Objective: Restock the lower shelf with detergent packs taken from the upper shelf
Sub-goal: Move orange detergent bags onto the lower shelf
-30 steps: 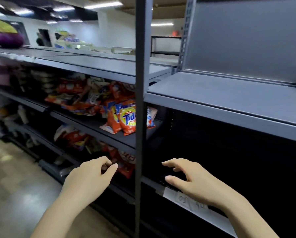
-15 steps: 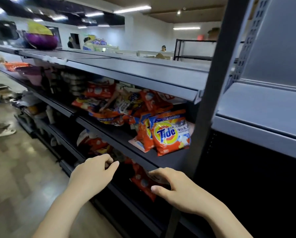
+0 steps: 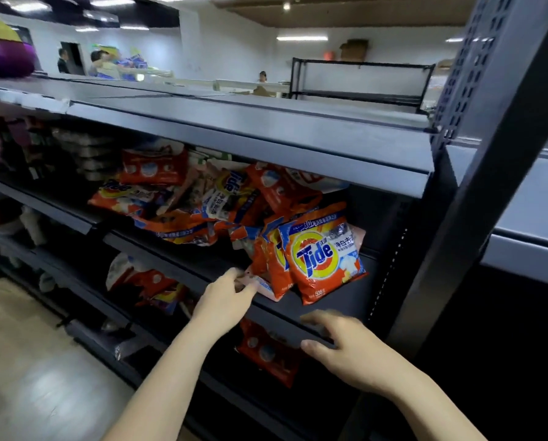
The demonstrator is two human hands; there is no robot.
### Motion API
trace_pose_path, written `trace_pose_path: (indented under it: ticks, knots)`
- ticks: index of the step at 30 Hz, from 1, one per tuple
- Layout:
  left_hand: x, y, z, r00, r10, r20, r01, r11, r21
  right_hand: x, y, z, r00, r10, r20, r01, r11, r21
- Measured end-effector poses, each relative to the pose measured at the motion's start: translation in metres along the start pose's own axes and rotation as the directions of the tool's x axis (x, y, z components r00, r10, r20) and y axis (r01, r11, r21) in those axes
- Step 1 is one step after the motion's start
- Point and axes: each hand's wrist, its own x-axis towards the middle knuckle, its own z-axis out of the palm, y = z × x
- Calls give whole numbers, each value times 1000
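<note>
Ceiling strip lights (image 3: 301,37) glare overhead, lower shelves sit in shadow, and edges bend and blur.

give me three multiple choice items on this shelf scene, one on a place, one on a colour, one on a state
1. Where does the front Tide pack stand?
A. on the floor
B. at the right end of the upper shelf
C. on the bare top shelf

2. What is that pack's main colour?
A. orange
B. green
C. black

3. What is the left hand doing?
A. hanging at the side
B. lifting a purple bowl
C. touching the corner of a pack at the shelf's edge

Answers: 1 B, it leans beside the dark upright. 2 A, orange surrounds the yellow logo ring. 3 C, its fingertips meet a pale pack corner, while the right hand hovers open below the shelf lip.
</note>
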Motion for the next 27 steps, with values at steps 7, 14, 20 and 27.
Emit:
trace_pose_path:
  ticks: [7,14,20,27]
  knots:
    - [82,19,24,968,-7,250,85,949,-302,17,-7,1,951,279,-135,-270,959,81]
    - [118,20,43,980,26,200,4,989,-149,24,-20,8,866,448,-224,-441,894,83]
    - [126,13,45,988,104,117,-85,984,-156,30,-22,8,785,574,-234,-568,817,97]
    - [118,-5,31,993,118,4,-113,962,-248,64,-8,-2,702,636,-321,-632,764,132]
